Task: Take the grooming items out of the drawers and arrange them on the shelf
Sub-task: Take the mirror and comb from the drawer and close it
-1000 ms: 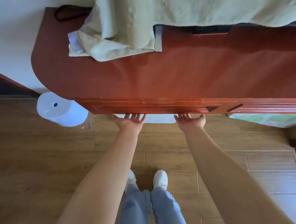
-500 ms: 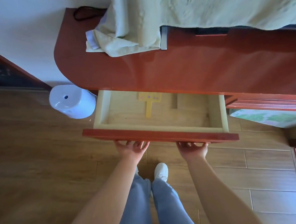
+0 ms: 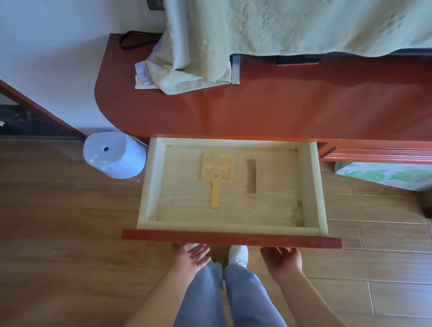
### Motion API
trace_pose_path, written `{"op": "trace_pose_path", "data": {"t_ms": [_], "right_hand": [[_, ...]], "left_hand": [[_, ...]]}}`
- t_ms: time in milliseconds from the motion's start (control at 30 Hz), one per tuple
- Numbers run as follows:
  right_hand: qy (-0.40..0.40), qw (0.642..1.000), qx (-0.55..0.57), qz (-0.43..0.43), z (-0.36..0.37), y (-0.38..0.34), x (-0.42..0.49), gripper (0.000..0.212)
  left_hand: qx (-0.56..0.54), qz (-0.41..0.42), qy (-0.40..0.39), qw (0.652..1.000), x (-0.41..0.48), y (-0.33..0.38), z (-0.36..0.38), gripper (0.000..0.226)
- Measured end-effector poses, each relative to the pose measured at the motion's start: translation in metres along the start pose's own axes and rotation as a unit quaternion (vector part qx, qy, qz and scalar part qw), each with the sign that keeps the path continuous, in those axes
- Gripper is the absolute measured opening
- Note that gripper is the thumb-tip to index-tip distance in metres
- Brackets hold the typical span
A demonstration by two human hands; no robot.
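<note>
The drawer (image 3: 146,189) stands open under the red counter (image 3: 282,110). On its pale wooden floor lie a yellow paddle (image 3: 217,169) — handle toward the person — and, just to its right, a brown comb (image 3: 251,176). The left hand (image 3: 193,255) and right hand (image 3: 282,258) are palm-up just below the drawer's front, fingers loosely spread and holding nothing — whether they touch it is unclear.

Pulled-out pale wood drawer (image 3: 275,210): yellow paddle (image 3: 216,170) left, brown comb (image 3: 251,176) just beside, apart.
</note>
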State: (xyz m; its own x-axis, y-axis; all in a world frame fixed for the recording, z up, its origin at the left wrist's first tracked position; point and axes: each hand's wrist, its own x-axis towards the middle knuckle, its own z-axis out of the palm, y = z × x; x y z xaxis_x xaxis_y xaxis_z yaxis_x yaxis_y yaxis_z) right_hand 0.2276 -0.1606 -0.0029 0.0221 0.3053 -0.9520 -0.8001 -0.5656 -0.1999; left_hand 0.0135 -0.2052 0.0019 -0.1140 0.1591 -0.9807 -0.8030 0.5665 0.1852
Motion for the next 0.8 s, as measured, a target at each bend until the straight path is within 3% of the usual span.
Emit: {"op": "trace_pose_path", "data": {"t_ms": [67, 100, 167, 233, 300, 333, 467, 567, 700, 800], "right_hand": [[0.023, 0.980, -0.197, -0.004, -0.009, -0.004, -0.014, 0.023], [0.022, 0.954, -0.298, -0.008, -0.012, -0.007, -0.023, 0.023], [-0.013, 0.881, -0.472, -0.002, -0.011, -0.016, -0.048, 0.020], [-0.077, 0.787, -0.612, 0.002, -0.002, -0.026, -0.077, 0.016], [-0.144, 0.702, -0.697, -0.035, 0.011, -0.035, -0.100, 0.016], [-0.165, 0.678, -0.713, -0.069, 0.021, -0.039, -0.110, 0.016], [-0.156, 0.648, -0.694, -0.273, 0.072, -0.047, -0.117, 0.013], [-0.100, 0.578, -0.727, -0.356, 0.108, -0.046, -0.087, 0.015], [-0.005, 0.546, -0.759, -0.354, 0.131, -0.042, -0.031, 0.026], [0.061, 0.536, -0.780, -0.318, 0.140, -0.037, -0.009, 0.040]], "left_hand": [[0.195, -0.009, 0.009, 0.981, -0.014, 0.001, -0.006, 0.037], [0.318, -0.012, -0.001, 0.948, -0.024, 0.002, -0.009, 0.030], [0.533, -0.021, -0.057, 0.844, -0.047, 0.006, -0.009, 0.027], [0.641, -0.011, -0.126, 0.757, -0.073, 0.015, -0.003, 0.032], [0.648, 0.025, -0.181, 0.739, -0.096, 0.029, 0.010, 0.035], [0.634, 0.059, -0.197, 0.746, -0.105, 0.036, 0.019, 0.035], [0.567, 0.289, -0.160, 0.755, -0.108, 0.058, 0.059, 0.026], [0.565, 0.388, -0.085, 0.723, -0.075, 0.066, 0.081, 0.027], [0.640, 0.421, 0.073, 0.639, -0.028, 0.068, 0.100, 0.031], [0.677, 0.379, 0.145, 0.614, -0.011, 0.067, 0.108, 0.051]]}}
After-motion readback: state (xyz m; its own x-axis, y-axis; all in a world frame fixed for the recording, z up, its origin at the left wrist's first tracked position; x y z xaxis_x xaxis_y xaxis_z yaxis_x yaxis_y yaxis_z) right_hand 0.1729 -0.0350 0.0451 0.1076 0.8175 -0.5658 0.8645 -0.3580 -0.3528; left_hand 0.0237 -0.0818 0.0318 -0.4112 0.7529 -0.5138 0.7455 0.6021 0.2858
